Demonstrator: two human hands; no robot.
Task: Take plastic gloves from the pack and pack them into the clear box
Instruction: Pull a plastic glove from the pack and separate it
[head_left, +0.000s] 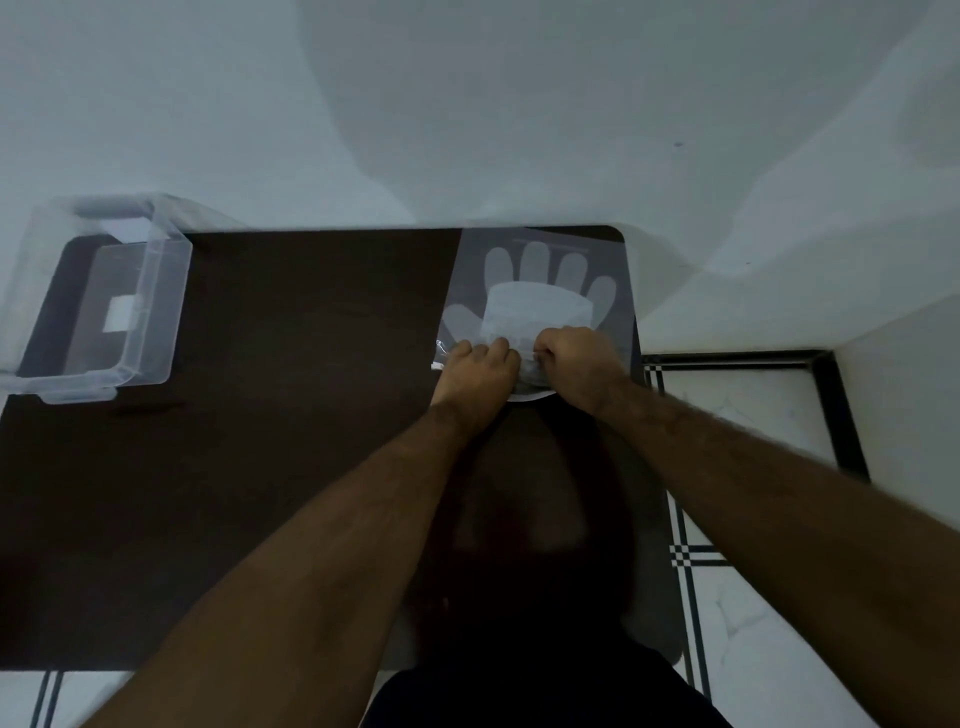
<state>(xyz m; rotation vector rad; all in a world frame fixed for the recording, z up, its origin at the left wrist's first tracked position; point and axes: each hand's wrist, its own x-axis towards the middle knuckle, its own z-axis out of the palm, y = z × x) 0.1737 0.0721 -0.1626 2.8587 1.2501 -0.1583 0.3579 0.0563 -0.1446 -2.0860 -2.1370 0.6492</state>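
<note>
Head view, looking straight down on a dark brown table (291, 415), and both arms are stretched out to the far right corner. There sits the pack of plastic gloves (540, 291), a flat clear bag with a pale hand shape printed on it, fingers pointing away toward the wall (467, 104). The pack lies right up against the table's far edge and close to its right edge.

Left hand (480, 371) is down on the near left corner of the pack, fingers curled in narrow, pressing or pinching the plastic at the opening. Right hand (576, 358) is just beside it, closed into a tight fist on the near edge of the pack, crumpled plastic bunched between the two hands. Whether either hand has an actual glove in its grip, I cannot tell; the film there is too wrinkled to read.

Over on the far left, well apart from the action, the clear box (98, 306) stands open on the table's left corner, its near rim hanging past the table edge. Tiled floor (753, 415) shows off to the right.
</note>
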